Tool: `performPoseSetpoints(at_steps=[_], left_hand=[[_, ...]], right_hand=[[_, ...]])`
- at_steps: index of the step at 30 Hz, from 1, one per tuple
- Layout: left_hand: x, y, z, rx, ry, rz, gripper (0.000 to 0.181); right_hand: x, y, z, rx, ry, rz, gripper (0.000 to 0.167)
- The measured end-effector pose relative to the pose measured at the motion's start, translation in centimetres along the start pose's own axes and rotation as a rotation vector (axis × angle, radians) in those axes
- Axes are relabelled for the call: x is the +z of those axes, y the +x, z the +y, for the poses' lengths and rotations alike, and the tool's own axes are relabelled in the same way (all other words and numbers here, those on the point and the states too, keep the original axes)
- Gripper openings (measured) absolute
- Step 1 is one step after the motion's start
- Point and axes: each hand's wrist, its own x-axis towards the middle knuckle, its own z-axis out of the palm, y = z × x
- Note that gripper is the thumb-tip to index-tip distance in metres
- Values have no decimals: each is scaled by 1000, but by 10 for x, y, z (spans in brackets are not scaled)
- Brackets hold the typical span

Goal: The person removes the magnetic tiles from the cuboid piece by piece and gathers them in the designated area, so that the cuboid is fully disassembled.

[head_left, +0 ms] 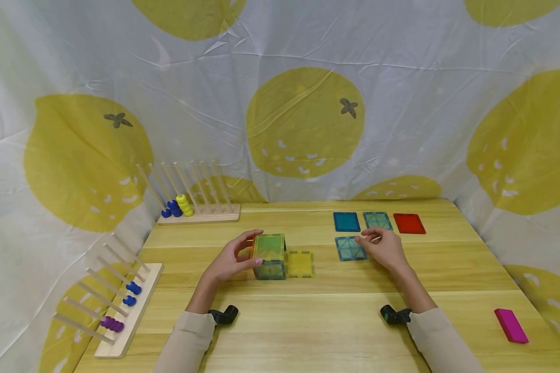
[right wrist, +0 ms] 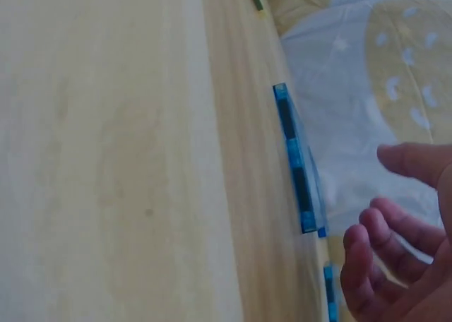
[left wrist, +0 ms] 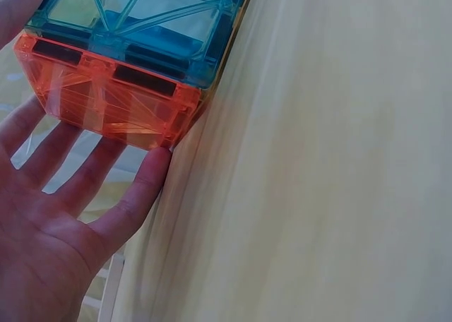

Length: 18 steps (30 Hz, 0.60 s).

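My left hand (head_left: pixel 231 259) holds a cube of magnetic tiles (head_left: pixel 269 269) at its left side. The thumb lies on the front, and in the left wrist view the fingers (left wrist: pixel 138 195) touch the orange side (left wrist: pixel 106 96) beside a blue face. The cube's top looks yellow-green. A yellow tile (head_left: pixel 301 264) lies flat at the cube's right foot. My right hand (head_left: pixel 383 248) hovers at the right edge of a light blue tile (head_left: pixel 350 249); in the right wrist view its loosely bent fingers (right wrist: pixel 406 255) hold nothing, apart from the blue tile (right wrist: pixel 295 159).
Behind the right hand lie a dark blue tile (head_left: pixel 347 221), another light blue tile (head_left: pixel 377 219) and a red tile (head_left: pixel 409 224). Two wooden peg racks with beads stand at the back left (head_left: pixel 214 213) and left (head_left: pixel 140 311). A magenta block (head_left: pixel 511 325) lies far right.
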Motion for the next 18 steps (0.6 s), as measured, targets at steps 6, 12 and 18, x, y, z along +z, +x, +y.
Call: performPoseSetpoints(at_steps=[6, 12, 18], left_hand=[[0, -1, 1, -4, -1, 1, 75], [3, -1, 4, -29, -17, 9, 76], [5, 1, 3, -55, -81, 7, 80]], right_hand=[[-2, -3, -15, -99, 33, -86, 37], [0, -3, -28, -205, 46, -185, 47], [10, -5, -43, -289, 53, -245, 51]])
